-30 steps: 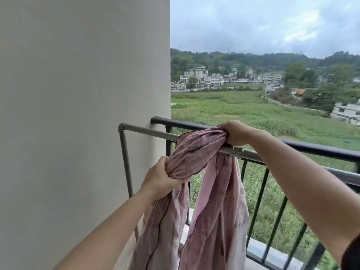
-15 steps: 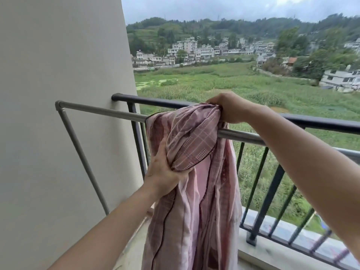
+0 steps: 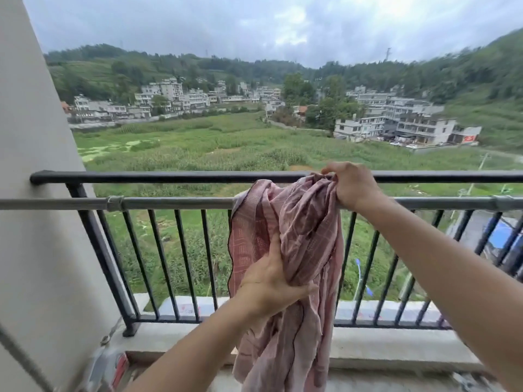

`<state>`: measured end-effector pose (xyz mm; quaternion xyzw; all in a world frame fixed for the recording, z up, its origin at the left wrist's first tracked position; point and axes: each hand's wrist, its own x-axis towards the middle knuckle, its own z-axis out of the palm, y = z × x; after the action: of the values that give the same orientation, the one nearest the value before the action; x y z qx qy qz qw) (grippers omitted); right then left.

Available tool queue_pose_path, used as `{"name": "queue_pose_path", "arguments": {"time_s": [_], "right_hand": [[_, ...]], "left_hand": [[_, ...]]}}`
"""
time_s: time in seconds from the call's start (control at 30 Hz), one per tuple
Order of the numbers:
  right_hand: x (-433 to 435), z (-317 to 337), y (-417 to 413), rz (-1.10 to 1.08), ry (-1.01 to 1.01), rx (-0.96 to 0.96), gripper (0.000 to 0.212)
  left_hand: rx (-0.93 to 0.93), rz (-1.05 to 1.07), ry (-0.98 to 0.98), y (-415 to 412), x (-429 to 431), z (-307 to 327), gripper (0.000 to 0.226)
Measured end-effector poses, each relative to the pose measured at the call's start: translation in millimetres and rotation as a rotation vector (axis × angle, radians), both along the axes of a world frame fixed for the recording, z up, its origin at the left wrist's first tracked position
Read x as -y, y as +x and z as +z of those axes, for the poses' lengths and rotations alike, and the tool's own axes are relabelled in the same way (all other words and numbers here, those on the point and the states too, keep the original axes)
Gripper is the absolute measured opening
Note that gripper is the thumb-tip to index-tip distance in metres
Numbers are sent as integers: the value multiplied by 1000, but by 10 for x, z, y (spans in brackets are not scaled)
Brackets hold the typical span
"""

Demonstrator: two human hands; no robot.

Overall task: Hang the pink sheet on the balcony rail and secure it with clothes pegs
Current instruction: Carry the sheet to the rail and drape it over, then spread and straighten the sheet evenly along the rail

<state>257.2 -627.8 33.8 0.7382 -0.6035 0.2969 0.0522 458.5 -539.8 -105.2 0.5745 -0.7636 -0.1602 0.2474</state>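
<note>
The pink sheet (image 3: 297,250) is draped in a bunch over the grey bar (image 3: 169,203), just near of the black balcony rail (image 3: 169,176), its long axis hanging downward. Its top is pinched shut in the right hand (image 3: 351,185) at bar level; lower down, a fold is clenched by the left hand (image 3: 271,281). The unspread bar lies mostly leftward. No pegs or containers are seen, though the floor corner is blurred.
</note>
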Motion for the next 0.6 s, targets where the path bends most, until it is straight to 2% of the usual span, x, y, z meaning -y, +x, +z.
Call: {"name": "queue_pose_path", "arguments": {"time_s": [0.1, 0.17, 0.27, 0.33, 0.43, 0.5, 0.6], "right_hand": [[-278, -130, -118, -2, 84, 310, 45], [-453, -246, -164, 33, 118, 492, 40], [-686, -444, -129, 34, 159, 623, 29], [-778, -532, -121, -9, 176, 654, 34], [-829, -611, -122, -109, 274, 668, 46], [-819, -654, -123, -129, 343, 666, 47], [-793, -640, -171, -121, 356, 668, 56]], "left_hand": [[-54, -140, 153, -117, -119, -51, 127], [-118, -189, 188, -131, -194, -116, 110], [-133, -150, 45, -69, -208, -81, 75], [-199, -27, -113, -34, -158, 47, 61], [-426, 230, -224, 21, -18, 305, 66], [-545, 316, -175, 62, 90, 452, 76], [-682, 319, -30, 70, 216, 555, 80]]}}
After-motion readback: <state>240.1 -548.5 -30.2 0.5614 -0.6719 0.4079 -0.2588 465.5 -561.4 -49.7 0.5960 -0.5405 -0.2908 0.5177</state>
